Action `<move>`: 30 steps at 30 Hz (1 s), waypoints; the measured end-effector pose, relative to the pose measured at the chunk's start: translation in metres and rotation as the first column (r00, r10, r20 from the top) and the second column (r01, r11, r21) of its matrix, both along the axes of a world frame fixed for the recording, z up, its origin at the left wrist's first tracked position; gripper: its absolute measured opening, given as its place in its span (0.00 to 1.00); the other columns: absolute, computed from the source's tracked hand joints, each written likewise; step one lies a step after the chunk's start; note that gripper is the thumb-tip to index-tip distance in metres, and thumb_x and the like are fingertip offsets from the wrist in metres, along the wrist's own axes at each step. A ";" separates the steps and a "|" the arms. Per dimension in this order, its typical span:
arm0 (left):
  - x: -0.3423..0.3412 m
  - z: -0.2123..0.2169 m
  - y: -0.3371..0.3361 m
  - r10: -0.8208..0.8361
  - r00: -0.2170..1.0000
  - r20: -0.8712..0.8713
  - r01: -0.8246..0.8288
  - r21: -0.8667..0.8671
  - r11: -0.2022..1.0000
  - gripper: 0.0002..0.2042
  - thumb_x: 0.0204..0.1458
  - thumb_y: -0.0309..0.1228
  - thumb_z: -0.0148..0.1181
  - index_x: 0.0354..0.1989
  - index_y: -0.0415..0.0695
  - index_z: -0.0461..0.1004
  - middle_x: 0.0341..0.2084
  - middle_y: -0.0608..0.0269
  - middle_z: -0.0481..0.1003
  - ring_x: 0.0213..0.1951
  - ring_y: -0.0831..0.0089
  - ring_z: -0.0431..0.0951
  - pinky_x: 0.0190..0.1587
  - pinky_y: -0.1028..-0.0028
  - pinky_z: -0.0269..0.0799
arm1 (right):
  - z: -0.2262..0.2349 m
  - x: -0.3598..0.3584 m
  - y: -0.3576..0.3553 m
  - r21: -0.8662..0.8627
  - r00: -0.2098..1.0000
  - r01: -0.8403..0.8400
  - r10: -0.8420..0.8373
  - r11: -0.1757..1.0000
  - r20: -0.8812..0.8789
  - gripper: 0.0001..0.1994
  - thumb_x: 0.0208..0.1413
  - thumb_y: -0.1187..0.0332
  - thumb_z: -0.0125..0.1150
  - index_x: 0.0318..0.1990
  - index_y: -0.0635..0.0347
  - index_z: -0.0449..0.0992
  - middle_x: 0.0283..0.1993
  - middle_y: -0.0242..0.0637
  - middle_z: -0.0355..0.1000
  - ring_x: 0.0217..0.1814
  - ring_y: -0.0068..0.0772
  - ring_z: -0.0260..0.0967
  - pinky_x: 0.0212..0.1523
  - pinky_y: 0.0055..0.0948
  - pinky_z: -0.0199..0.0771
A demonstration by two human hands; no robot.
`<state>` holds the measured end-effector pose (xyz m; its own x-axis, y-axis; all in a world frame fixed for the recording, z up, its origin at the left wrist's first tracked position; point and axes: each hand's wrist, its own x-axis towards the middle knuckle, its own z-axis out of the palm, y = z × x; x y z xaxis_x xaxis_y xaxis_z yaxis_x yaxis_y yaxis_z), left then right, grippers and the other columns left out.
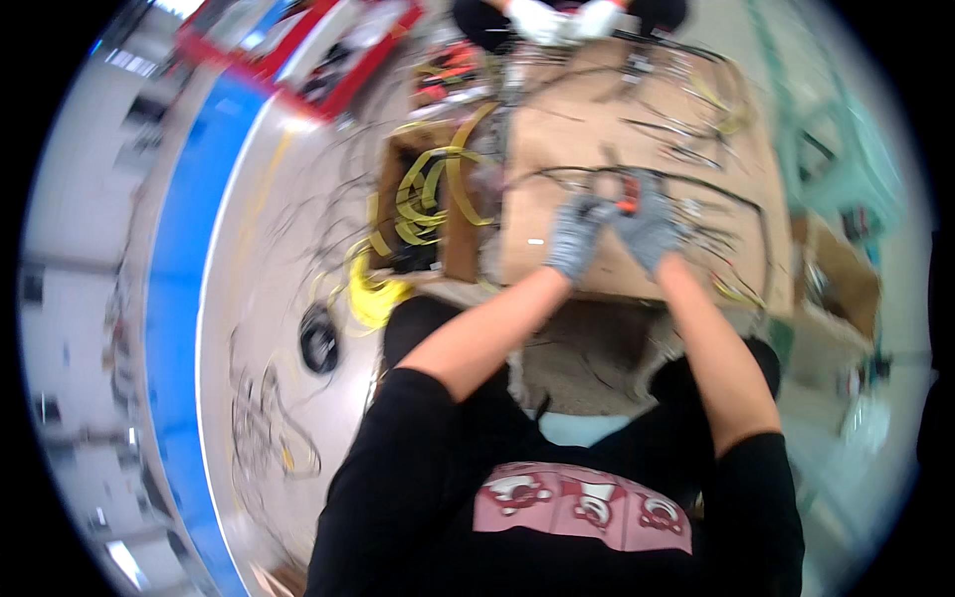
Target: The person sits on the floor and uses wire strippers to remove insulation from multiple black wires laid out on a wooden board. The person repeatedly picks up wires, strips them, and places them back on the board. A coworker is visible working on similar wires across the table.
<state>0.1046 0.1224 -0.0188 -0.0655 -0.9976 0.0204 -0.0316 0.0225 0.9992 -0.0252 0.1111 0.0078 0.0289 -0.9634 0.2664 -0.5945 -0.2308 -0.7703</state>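
Observation:
Both my hands wear grey gloves and meet over the brown work board. My left hand [577, 237] is closed, fingertips together beside the right; what it pinches is too blurred to make out. My right hand [649, 224] is wrapped round a small orange-red tool [628, 195], whose exact kind is smeared by motion. Just beyond my fingers, a black cable [711, 183] crosses the board [542, 224] and bends down along its right side. Several thin wire ends with metal tips [708, 239] lie right of my right hand.
A cardboard box [460, 239] with yellow strips stands left of the board, a black cable coil [319, 338] on the floor. Another open box [846, 284] is at the right. Across the board are a co-worker's white-gloved hands [562, 22]; a red bin [343, 85] stands far left.

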 end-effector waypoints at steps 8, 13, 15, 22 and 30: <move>-0.019 -0.008 -0.003 0.166 0.965 0.201 -0.166 -0.017 0.986 0.09 0.38 0.34 0.61 0.25 0.43 0.72 0.22 0.55 0.71 0.31 0.57 0.70 0.37 0.64 0.65 | -0.061 -0.051 -0.033 -0.045 0.994 -0.075 0.072 0.996 -0.077 0.22 0.46 0.76 0.56 0.51 0.63 0.60 0.43 0.41 0.68 0.43 0.29 0.67 0.44 0.25 0.66; -0.022 -0.025 -0.005 0.248 0.930 0.270 -0.209 -0.167 0.964 0.08 0.39 0.32 0.59 0.27 0.43 0.72 0.23 0.55 0.72 0.32 0.56 0.70 0.37 0.63 0.65 | -0.081 -0.061 -0.049 0.066 0.987 -0.054 0.043 0.996 0.154 0.21 0.48 0.80 0.53 0.51 0.64 0.59 0.44 0.36 0.68 0.45 0.25 0.65 0.48 0.20 0.63; -0.016 -0.024 -0.005 0.201 0.950 0.239 -0.175 -0.126 0.976 0.08 0.39 0.32 0.59 0.28 0.43 0.73 0.24 0.54 0.73 0.32 0.56 0.71 0.37 0.62 0.65 | -0.078 -0.062 -0.049 0.157 0.989 -0.060 0.037 0.986 0.144 0.20 0.48 0.79 0.54 0.50 0.64 0.61 0.43 0.34 0.67 0.44 0.24 0.65 0.47 0.20 0.63; -0.020 -0.010 -0.016 -0.031 0.996 -0.079 0.033 0.029 0.999 0.06 0.44 0.28 0.54 0.30 0.40 0.72 0.24 0.57 0.70 0.28 0.67 0.68 0.33 0.70 0.67 | -0.119 -0.115 -0.068 0.045 0.981 -0.101 0.092 0.994 0.169 0.19 0.45 0.78 0.56 0.48 0.63 0.65 0.41 0.34 0.68 0.41 0.26 0.65 0.44 0.23 0.65; -0.002 -0.014 -0.025 0.019 0.953 -0.302 0.009 0.089 0.996 0.05 0.49 0.28 0.56 0.34 0.42 0.72 0.28 0.72 0.70 0.31 0.83 0.67 0.37 0.81 0.64 | 0.017 -0.029 -0.003 0.202 0.878 0.037 0.065 0.979 -0.474 0.16 0.39 0.67 0.57 0.37 0.63 0.64 0.31 0.49 0.69 0.34 0.50 0.67 0.35 0.40 0.67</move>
